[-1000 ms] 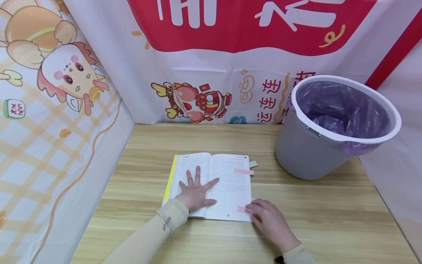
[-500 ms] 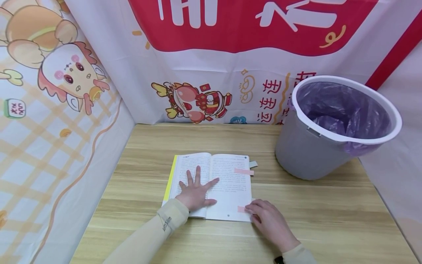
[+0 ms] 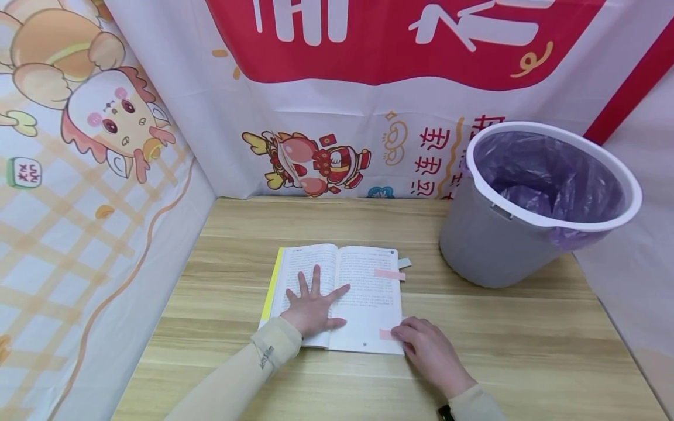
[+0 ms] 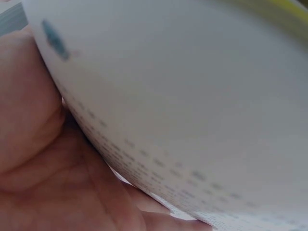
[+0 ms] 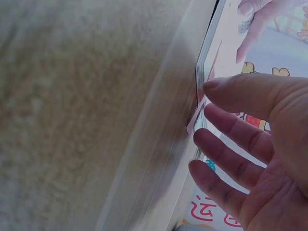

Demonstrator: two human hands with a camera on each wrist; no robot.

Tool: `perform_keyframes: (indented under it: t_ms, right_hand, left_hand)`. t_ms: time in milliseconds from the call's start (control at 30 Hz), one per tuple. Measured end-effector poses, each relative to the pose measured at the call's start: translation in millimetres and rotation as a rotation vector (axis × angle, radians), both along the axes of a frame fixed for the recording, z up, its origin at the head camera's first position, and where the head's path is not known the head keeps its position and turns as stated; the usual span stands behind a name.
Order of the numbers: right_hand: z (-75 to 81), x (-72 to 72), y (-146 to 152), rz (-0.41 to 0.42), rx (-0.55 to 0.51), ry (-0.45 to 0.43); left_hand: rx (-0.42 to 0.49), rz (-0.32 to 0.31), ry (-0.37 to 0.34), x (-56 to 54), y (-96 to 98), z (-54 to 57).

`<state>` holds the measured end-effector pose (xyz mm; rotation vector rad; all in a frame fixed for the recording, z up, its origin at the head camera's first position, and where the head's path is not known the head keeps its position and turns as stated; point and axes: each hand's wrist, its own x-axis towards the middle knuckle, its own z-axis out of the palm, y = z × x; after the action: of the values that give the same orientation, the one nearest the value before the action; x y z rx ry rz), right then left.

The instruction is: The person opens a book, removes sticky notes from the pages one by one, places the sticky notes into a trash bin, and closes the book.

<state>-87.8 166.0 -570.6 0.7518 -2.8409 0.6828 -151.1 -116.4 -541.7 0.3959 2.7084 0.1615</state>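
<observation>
An open book (image 3: 363, 292) lies on the table, its pages printed with small text and a yellow edge (image 3: 272, 286) on its left. My left hand (image 3: 310, 310) rests on the left page with fingers spread, thumb and forefinger reaching over the spine onto the right page. A blurred page (image 4: 183, 96) curves up beside the palm in the left wrist view. At the lower right page edge, my right hand (image 3: 429, 354) pinches a pink sticky tab (image 3: 386, 334) between thumb and forefinger; the other fingers (image 5: 231, 154) are loosely bent. The tab's outer end is hidden in the head view.
Another pink sticky tab (image 3: 388, 274) and a grey-green one (image 3: 404, 262) stick out from the upper right page edge. A grey bin (image 3: 481, 240) with a white rim and purple liner stands at the back right. Printed cloth (image 3: 316, 105) hangs behind the wooden table (image 3: 295, 222).
Hardly anything differs. My left hand stays spread on the book, and my right hand keeps at the lower pink tab with a very slight shift of the wrist.
</observation>
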Motion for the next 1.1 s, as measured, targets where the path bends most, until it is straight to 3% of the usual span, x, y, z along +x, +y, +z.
perform_keyframes:
  t_ms: [233, 867, 1100]
  right_hand:
    - [-1.6, -1.6, -0.6, -0.023, 0.058, -0.034]
    - [1.8, -6.0, -4.5, 0.041, 0.129, 0.187]
    - [10.8, -12.5, -5.6, 0.006, 0.129, 0.197]
  left_hand:
    - [-0.003, 0.0, -0.009, -1.0, -0.3, -1.4]
    - [0.0, 0.003, 0.002, -0.6, -0.9, -2.6]
    - [-0.003, 0.003, 0.007, -1.1, -1.0, -4.3]
